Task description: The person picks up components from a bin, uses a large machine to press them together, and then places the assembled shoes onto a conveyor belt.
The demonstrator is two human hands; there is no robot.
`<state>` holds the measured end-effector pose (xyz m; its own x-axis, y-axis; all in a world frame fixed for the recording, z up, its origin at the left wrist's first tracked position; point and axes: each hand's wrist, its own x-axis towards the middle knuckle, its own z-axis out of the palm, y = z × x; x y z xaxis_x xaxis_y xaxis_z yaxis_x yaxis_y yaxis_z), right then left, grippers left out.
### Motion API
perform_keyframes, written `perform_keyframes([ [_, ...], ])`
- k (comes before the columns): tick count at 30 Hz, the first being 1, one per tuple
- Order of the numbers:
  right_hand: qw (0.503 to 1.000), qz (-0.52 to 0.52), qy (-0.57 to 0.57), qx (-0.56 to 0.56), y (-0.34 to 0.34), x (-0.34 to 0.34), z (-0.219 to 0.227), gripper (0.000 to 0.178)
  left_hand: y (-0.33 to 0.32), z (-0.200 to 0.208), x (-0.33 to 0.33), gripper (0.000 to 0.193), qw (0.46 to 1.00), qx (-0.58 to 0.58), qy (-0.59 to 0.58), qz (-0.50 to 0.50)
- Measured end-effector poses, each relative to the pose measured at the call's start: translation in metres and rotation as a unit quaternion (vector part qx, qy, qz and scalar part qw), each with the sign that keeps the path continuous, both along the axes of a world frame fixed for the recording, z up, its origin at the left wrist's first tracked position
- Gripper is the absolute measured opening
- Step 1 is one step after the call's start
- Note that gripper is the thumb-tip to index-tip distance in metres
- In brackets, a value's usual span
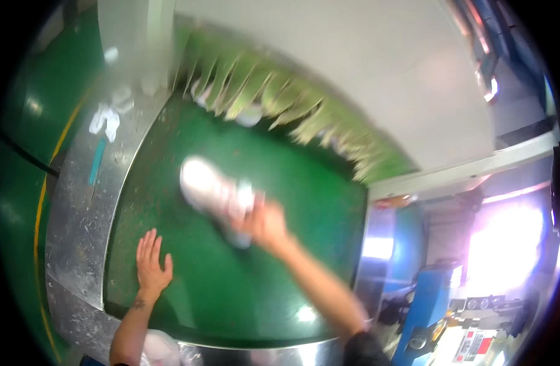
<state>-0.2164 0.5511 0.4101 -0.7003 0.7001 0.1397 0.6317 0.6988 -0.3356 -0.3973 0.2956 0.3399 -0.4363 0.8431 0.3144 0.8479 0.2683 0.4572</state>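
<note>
A pale white-pink shoe (208,188), smeared by motion, is over the green conveyor belt (188,293) with its toe toward the far left. My right hand (266,224) is closed around the ankle end of the shoe. To the left, my left hand (152,263) is held over the belt near its metal border, fingers stretched out and nothing in them. Below my left forearm, a whitish rounded object (160,349) shows in part; its kind is unclear.
Ragged green curtain strips (280,94) hang from a large pale machine housing (365,55), with whitish objects (249,114) partly behind them. White scraps (105,122) and a teal strip (97,161) lie on the metal border (78,244). Blue machinery (427,305) stands at right.
</note>
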Motion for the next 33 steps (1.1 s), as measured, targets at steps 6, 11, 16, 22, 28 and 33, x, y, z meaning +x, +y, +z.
perform_keyframes([
  [6,0.927,-0.198,0.06,-0.313,-0.327,0.21,0.073,0.073,0.015,0.077,0.008,0.046,0.995,0.009,0.037,-0.087],
  [11,0.681,-0.553,0.373,-0.302,-0.475,0.315,0.212,0.05,-0.008,0.196,0.137,0.056,0.777,-0.047,-0.576,-0.248],
  [16,0.757,-0.461,0.4,-0.234,-0.504,0.305,0.271,0.045,-0.114,0.253,0.262,0.091,0.545,-0.056,-0.684,-0.483],
  [22,0.871,-0.267,0.393,0.127,-0.547,0.3,0.351,0.055,-0.192,0.369,0.361,0.068,0.557,-0.173,-0.648,-0.49],
  [28,0.675,-0.407,0.605,-0.114,-0.707,0.427,0.284,0.061,-0.308,0.329,0.475,0.049,0.545,-0.362,-0.61,-0.447],
  [33,0.349,-0.57,0.739,-0.08,-0.837,0.514,0.276,0.053,-0.412,0.361,0.616,0.058,0.394,-0.387,-0.539,-0.636],
])
